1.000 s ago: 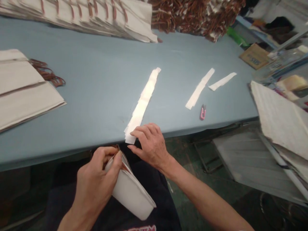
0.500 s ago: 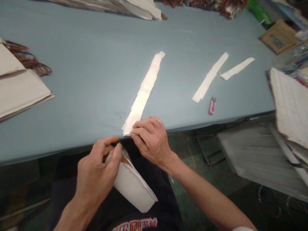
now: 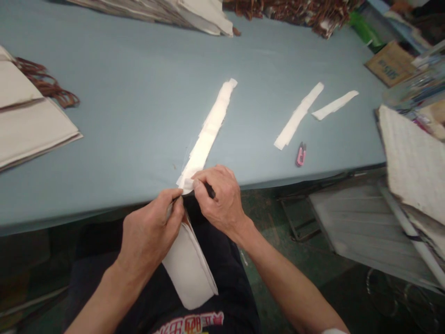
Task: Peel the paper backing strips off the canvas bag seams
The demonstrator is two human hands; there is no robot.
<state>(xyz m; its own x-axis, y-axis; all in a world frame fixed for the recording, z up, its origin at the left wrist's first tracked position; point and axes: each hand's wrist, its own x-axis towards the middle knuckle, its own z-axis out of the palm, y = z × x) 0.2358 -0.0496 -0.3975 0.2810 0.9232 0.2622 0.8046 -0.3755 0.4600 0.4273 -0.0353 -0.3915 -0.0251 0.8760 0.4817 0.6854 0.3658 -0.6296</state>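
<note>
A white pouch-like cloth piece [image 3: 191, 273] with a brown inside hangs over my lap. My left hand [image 3: 153, 227] is closed, pinching its upper end between thumb and forefinger just off the table edge. Close beside it, my right hand [image 3: 220, 199] pinches the lifted near corner of a white cloth strip [image 3: 188, 184]. That corner belongs to a long pile of white strips [image 3: 212, 125] with frayed edges, lying slantwise on the table. The fingertips of both hands almost meet at the pile's near end.
Pink thread snips [image 3: 301, 154] and two other white strips [image 3: 299, 116] lie to the right on the blue-green table [image 3: 121, 93]. Folded white cloth pieces [image 3: 34, 130] with brown cords are at left. A cardboard box [image 3: 391, 64] stands at the far right.
My left hand has moved right and up with the pouch, towards my right hand. The near corner of the strip is now lifted in my right fingers.
</note>
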